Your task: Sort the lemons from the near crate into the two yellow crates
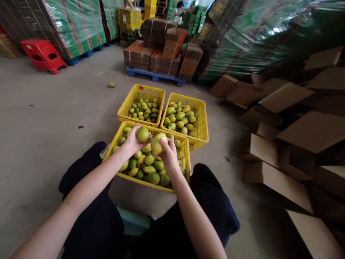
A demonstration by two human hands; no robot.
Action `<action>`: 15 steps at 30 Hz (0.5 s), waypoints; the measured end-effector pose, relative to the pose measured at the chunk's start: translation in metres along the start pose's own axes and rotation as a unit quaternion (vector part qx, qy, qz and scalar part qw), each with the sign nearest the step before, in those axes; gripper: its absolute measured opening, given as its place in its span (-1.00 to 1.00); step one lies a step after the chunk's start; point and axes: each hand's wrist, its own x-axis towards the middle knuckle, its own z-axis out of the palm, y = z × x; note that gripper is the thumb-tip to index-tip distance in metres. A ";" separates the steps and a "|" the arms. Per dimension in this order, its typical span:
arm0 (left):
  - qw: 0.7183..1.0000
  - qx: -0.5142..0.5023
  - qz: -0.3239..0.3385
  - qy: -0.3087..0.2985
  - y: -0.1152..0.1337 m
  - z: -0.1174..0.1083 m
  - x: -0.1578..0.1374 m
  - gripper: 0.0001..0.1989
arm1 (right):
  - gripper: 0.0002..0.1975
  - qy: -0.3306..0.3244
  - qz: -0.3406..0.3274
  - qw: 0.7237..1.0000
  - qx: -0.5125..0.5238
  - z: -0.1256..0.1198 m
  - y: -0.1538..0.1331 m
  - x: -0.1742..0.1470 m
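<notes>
Left hand (pixel 134 139) cradles a green fruit (pixel 142 134), right hand (pixel 169 155) grips a yellow fruit (pixel 156 144) over the near crate (pixel 185 151), seemingly inspecting; placing calls for gentle lowering

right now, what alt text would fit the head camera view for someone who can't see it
A person's left hand holds a greenish fruit and the right hand a yellower fruit above a yellow crate of similar fruit. Two more yellow crates of fruit stand just beyond, with a red stool farther off at left and cardboard boxes piled at right.
</notes>
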 end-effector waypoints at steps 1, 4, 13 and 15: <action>1.000 0.004 0.000 0.005 0.002 0.001 -0.002 -0.73 | -0.60 -0.007 0.040 0.999 0.032 0.000 -0.002 0.002; 0.999 0.017 -0.038 -0.005 0.009 0.000 -0.007 -0.67 | -0.70 -0.037 0.133 0.986 0.099 -0.004 -0.008 0.009; 0.995 0.062 -0.045 -0.066 0.007 0.000 -0.008 -0.63 | -0.81 -0.054 0.167 0.970 0.168 -0.014 -0.007 0.015; 0.993 0.093 -0.007 -0.074 0.006 0.003 -0.012 -0.64 | -0.82 -0.055 0.138 0.972 0.182 -0.013 -0.009 0.014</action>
